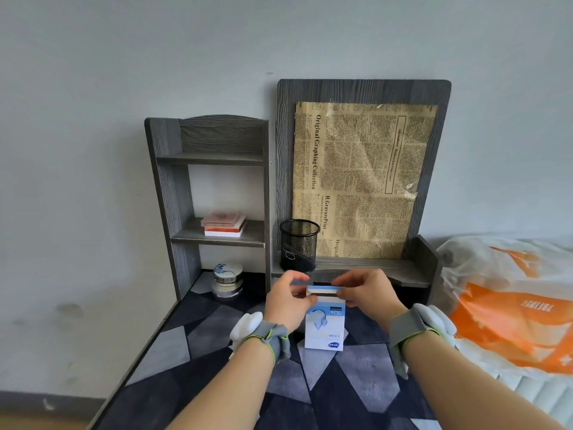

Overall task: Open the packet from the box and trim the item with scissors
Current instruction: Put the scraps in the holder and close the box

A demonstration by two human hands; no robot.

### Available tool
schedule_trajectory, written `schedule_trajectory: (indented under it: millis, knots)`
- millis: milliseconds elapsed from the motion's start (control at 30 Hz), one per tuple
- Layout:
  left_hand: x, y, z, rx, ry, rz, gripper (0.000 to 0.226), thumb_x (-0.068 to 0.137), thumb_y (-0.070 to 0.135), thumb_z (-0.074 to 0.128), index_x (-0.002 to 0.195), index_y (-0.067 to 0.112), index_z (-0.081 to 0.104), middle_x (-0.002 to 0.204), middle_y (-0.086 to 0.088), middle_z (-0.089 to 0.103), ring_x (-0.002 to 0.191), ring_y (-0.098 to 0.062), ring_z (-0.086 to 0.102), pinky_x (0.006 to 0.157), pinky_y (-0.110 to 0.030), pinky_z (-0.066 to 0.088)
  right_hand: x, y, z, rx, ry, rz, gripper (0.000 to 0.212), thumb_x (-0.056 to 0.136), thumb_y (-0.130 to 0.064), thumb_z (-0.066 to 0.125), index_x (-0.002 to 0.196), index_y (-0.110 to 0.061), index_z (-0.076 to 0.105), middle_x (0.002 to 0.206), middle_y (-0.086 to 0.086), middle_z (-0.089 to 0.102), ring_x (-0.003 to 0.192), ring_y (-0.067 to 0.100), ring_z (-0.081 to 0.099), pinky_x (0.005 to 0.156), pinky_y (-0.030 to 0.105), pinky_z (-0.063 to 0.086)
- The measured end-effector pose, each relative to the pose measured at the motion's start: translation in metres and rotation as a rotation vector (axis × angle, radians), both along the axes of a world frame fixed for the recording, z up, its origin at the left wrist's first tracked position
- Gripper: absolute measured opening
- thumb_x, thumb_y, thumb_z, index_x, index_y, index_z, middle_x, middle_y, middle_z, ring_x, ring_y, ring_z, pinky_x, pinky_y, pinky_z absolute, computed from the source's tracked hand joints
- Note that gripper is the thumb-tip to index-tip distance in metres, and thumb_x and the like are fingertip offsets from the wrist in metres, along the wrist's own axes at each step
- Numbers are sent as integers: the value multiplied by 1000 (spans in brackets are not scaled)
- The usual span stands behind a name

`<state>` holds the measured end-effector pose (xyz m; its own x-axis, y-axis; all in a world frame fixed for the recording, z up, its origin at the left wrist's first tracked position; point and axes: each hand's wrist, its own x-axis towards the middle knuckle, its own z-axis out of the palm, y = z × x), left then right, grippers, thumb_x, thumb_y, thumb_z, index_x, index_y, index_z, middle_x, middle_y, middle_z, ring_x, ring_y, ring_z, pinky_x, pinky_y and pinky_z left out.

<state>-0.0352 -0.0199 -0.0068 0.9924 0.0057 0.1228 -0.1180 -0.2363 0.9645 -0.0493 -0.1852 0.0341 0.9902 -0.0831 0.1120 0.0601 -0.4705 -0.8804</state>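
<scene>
Head view: a white and blue box [325, 328] stands upright on the tabletop [192, 367], which is covered in a dark pattern of grey and navy shapes. Both hands work at the top of the box. The left hand [290, 301] grips the upper left side of the box, thumb and fingers closed around it. The right hand [366, 291] pinches the box's opened top flap [322, 288] between thumb and fingertips, a narrow grip on the flap's right end. The flap lies level just above the box's body, between the two hands. Whether a packet shows inside the box cannot be told. Each wrist carries a grey band with a white pod.

Behind the box, close past the hands, a black mesh pen cup [300, 246] stands on the low ledge of a grey wooden organiser [362, 268], whose upright back panel carries a sheet of yellowed newsprint [362, 178]. Behind the box and to its left rises a grey shelf unit [214, 193] with a small stack of books [224, 224] on its middle shelf. At the foot of that unit, left of the box, sits a round white and blue tin [227, 280]. Right of the box, well apart from it, a clear and orange plastic bag [511, 302] lies beside the tabletop.
</scene>
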Motion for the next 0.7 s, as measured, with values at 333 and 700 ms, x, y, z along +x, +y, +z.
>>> schedule_trajectory:
  millis: [333,700]
  knots:
    - [0,0,0,8,-8,54,19,73,15,75,76,32,66,89,1,72,90,-13,68,84,-42,58,-1,0,-1,-142,-61,-8,23,72,-6,70,62,-26,72,71,11,74,60,16,63,74,35,59]
    - [-1,1,2,-74,74,107,13,70,9,72,72,22,76,74,-2,71,79,-19,67,66,-33,60,0,-2,-5,-152,11,43,7,74,-12,70,69,-13,75,79,15,74,63,18,61,61,29,59]
